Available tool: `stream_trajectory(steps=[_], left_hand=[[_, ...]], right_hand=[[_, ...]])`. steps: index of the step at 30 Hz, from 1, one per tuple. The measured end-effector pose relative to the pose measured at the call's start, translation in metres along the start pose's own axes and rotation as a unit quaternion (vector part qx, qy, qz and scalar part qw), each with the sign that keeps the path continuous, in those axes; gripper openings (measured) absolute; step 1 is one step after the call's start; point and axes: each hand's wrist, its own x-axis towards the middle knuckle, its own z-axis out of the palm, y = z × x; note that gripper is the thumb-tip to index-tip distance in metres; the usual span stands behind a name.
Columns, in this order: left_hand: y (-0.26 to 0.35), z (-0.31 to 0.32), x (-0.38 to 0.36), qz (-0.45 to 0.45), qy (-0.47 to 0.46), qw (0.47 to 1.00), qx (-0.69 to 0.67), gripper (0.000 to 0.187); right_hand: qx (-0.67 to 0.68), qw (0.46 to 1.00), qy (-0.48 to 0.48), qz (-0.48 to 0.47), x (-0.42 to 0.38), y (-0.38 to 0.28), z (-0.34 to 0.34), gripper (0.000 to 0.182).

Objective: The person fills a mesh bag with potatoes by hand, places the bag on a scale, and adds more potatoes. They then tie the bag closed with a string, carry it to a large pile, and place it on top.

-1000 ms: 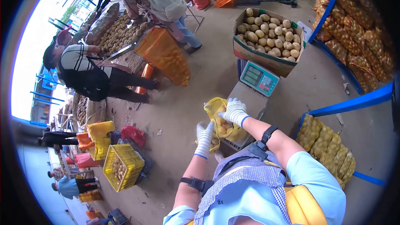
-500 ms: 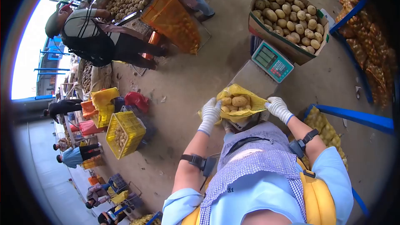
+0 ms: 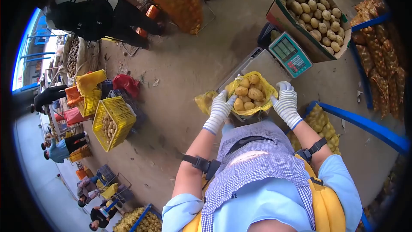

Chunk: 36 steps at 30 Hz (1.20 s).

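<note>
Scale display [image 3: 290, 54] digits too small to read. Yellow net bag [image 3: 275, 90] of potatoes [image 3: 249, 92] at platform's [image 3: 262, 66] near end, between left hand [image 3: 220, 108] and right hand [image 3: 286, 103]; thumbs at rim, pinch unclear. Potato box [image 3: 286, 24] beyond display.

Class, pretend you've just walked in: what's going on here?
A person in striped gloves has the left hand and right hand at opposite sides of a yellow mesh bag. Its mouth is open, showing potatoes inside. The bag is at the near end of a scale. Beyond the scale's display is a cardboard box full of potatoes.
</note>
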Motion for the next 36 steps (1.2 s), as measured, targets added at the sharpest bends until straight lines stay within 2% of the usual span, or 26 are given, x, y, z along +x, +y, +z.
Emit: stream_trajectory(steps=[2,4,5,7,8,9,10,12,13,14,16,18,20,22,23,24,28,29,30,32,33,36], left_hand=[[-0.001,0.001,-0.008,0.005,0.006,0.999,-0.043,0.025],[0.018,-0.01,-0.015,-0.026,-0.029,0.98,-0.195,0.023],[0.016,-0.01,-0.014,-0.027,-0.03,0.98,-0.193,0.023],[0.014,-0.009,-0.014,-0.056,-0.029,0.981,-0.185,0.022],[0.016,-0.01,-0.015,-0.05,-0.024,0.981,-0.184,0.022],[0.019,-0.01,-0.016,-0.035,-0.02,0.982,-0.183,0.022],[0.03,-0.012,-0.018,-0.032,-0.014,0.974,-0.223,0.022],[0.019,-0.009,-0.011,-0.049,-0.035,0.975,-0.213,0.023],[0.015,-0.006,-0.009,-0.043,-0.015,0.975,-0.216,0.023],[0.015,-0.004,-0.008,-0.041,-0.004,0.974,-0.225,0.024],[0.012,-0.002,-0.004,-0.05,0.015,0.974,-0.22,0.028],[0.003,0.004,0.001,-0.05,0.026,0.982,-0.18,0.032],[-0.001,0.011,0.005,-0.028,0.028,0.987,-0.153,0.034],[0.001,0.019,0.01,-0.029,0.057,0.987,-0.145,0.038],[0.008,0.02,0.012,-0.022,0.056,0.988,-0.143,0.038],[0.016,0.022,0.012,-0.052,0.061,0.986,-0.146,0.04],[0.02,0.038,0.015,-0.111,0.076,0.979,-0.154,0.042],[0.023,0.04,0.015,-0.123,0.081,0.977,-0.153,0.042],[0.025,0.043,0.015,-0.124,0.084,0.977,-0.154,0.042],[0.027,0.047,0.013,-0.117,0.132,0.973,-0.152,0.043],[0.021,0.047,0.015,-0.136,0.138,0.975,-0.106,0.046],[0.023,0.045,0.013,-0.122,0.192,0.965,-0.133,0.048]], right_hand=[[0.111,0.988,-0.023,-0.104,0.018,-0.028,-0.002,0.017],[0.182,0.958,-0.189,-0.116,0.02,-0.041,0.037,0.015],[0.142,0.95,-0.26,-0.104,0.026,-0.054,0.048,0.022],[-0.086,0.915,-0.36,-0.16,0.033,-0.064,0.1,0.032],[-0.161,0.888,-0.392,-0.18,0.038,-0.073,0.105,0.033],[-0.121,0.903,-0.383,-0.15,0.035,-0.067,0.132,0.033],[-0.155,0.913,-0.313,-0.209,0.023,-0.05,0.177,0.037],[-0.088,0.913,-0.359,-0.172,0.033,-0.05,0.171,0.033],[-0.026,0.914,-0.386,-0.125,0.046,-0.055,0.136,0.032],[0.094,0.929,-0.345,-0.097,0.037,-0.04,0.142,0.036],[0.203,0.889,-0.409,0.029,0.058,-0.032,0.057,0.05],[0.304,0.912,-0.269,0.055,0.071,0.006,0.022,0.049],[0.33,0.924,-0.168,0.099,0.1,0.052,-0.02,0.049],[0.301,0.942,-0.045,0.144,0.128,0.107,-0.046,0.048],[0.282,0.943,-0.016,0.176,0.141,0.137,-0.053,0.047],[0.261,0.943,0.011,0.208,0.153,0.167,-0.059,0.046],[0.213,0.93,0.02,0.297,0.183,0.26,-0.081,0.058],[0.213,0.944,0.021,0.25,0.19,0.276,-0.083,0.062],[0.18,0.948,-0.049,0.259,0.199,0.294,-0.088,0.059],[0.132,0.952,-0.016,0.274,0.22,0.312,-0.09,0.056],[0.047,0.966,0.011,0.256,0.232,0.313,-0.089,0.058],[-0.083,0.985,0.043,0.145,0.282,0.341,-0.056,0.071]])
